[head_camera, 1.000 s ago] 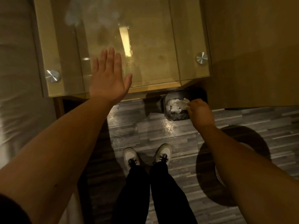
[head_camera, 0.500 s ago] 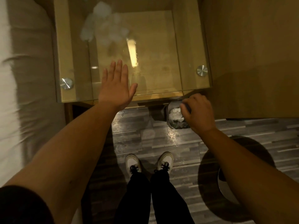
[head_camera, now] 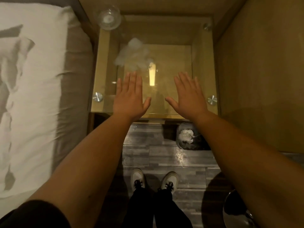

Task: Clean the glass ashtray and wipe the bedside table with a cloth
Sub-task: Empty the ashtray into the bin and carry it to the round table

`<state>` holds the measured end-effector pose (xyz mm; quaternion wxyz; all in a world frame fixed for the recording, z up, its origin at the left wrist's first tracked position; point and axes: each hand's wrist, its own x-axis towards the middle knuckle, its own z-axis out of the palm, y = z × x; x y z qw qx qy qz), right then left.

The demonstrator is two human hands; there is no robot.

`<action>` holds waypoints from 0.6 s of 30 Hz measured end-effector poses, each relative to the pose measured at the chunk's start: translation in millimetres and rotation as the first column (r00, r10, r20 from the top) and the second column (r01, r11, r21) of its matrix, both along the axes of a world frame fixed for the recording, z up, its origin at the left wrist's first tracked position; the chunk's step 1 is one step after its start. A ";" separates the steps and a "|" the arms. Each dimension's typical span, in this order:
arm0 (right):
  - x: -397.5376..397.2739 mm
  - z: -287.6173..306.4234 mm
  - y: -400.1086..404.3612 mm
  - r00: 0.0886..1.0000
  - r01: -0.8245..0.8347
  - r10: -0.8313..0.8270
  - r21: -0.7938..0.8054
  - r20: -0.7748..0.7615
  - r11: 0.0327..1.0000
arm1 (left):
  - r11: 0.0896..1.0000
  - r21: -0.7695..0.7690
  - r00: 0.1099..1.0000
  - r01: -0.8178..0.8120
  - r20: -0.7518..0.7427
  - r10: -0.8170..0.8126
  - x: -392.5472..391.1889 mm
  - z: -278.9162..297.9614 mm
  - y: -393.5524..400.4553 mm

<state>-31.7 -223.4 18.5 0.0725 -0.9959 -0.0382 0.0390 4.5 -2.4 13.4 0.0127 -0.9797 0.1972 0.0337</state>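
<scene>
The ashtray [head_camera: 109, 18], clear glass and round, sits at the far left corner of the bedside table [head_camera: 204, 66], beside the bed [head_camera: 32, 79], with a crumpled white cloth [head_camera: 131, 53] lying on the glass top between it and our hands. We hold our left hand [head_camera: 130, 97] and right hand [head_camera: 189, 96] flat over the near edge of the table, palms down, fingers straight and close together, thumbs out, holding nothing. On the floor under our right forearm stands a small bin [head_camera: 189, 137] with white crumpled paper in it.
</scene>
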 end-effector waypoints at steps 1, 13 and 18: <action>5.7 4.5 4.5 1.000 -0.009 0.009 0.007 -0.004 1.000 | 1.000 -0.014 1.000 -0.026 0.005 0.026 -0.4 5.8 3.4; 94.4 27.6 46.3 0.994 -0.102 0.104 0.094 -0.018 0.990 | 0.986 -0.040 0.987 -0.159 0.013 0.160 50.9 30.7 47.1; 155.5 12.8 65.5 0.993 -0.114 0.117 0.099 -0.024 0.989 | 0.984 -0.069 0.987 -0.162 -0.004 0.162 112.9 16.0 67.0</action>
